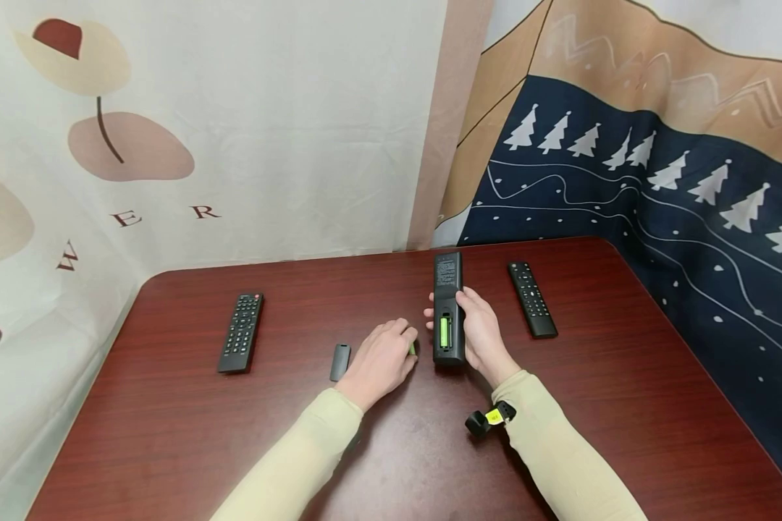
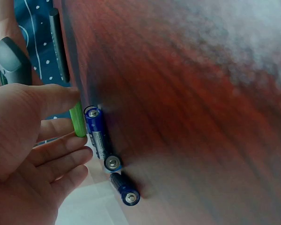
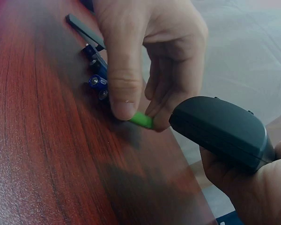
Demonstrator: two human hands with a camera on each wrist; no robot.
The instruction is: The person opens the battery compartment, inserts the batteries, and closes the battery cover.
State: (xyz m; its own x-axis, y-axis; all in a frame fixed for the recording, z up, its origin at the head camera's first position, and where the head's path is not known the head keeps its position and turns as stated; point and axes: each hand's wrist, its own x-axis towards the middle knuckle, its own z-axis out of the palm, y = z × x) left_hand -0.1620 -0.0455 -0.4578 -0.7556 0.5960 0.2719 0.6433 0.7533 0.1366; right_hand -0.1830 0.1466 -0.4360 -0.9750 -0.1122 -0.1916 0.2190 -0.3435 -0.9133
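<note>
My left hand (image 1: 376,362) pinches a green battery (image 2: 77,121) between thumb and fingers, a little above the table. My right hand (image 1: 484,333) grips a black remote control (image 1: 448,289), its back facing up. The remote's battery compartment is uncovered, and one green battery (image 1: 444,333) lies in it. Several blue batteries (image 2: 97,136) lie on the table beside my left hand; in the head view that hand hides them. To the left of the hand lies a small dark battery cover (image 1: 340,362).
Another black remote (image 1: 240,333) lies buttons up on the left of the brown table (image 1: 169,449). A third remote (image 1: 532,300) lies to the right of my right hand. Printed curtains (image 1: 300,130) hang along the table's far and right edges.
</note>
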